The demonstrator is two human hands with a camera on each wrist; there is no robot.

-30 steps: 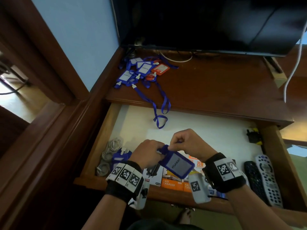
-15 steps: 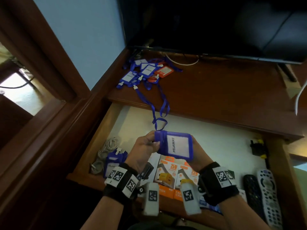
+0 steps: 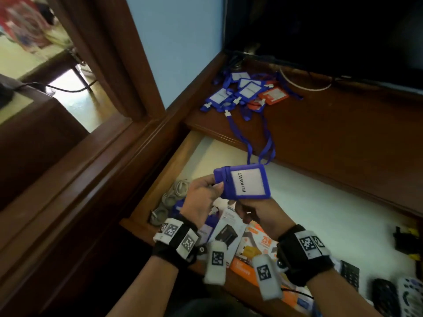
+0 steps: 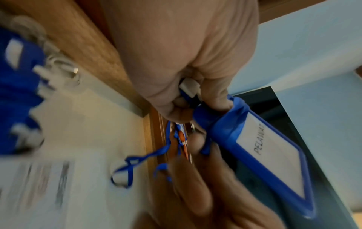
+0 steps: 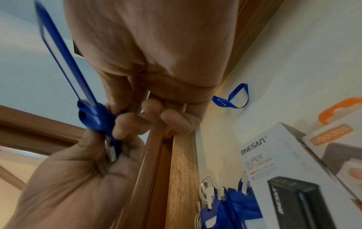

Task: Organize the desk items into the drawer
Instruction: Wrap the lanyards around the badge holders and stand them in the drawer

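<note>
- Grey coiled cables lie in the drawer's left front corner, with a blue badge holder beside them.
- The left hand pinches the left end of a blue "PELAWAT" badge holder, fingers curled round its white clip and wound lanyard.
- That holder hangs in the air above the open drawer, tilted.
- The right hand grips its lower edge from beneath, fingers curled.
- Charger boxes lie below the hands.
- More badge holders sit heaped on the worktop; one lanyard dangles over its edge.
- Remotes lie at the drawer's right.
</note>
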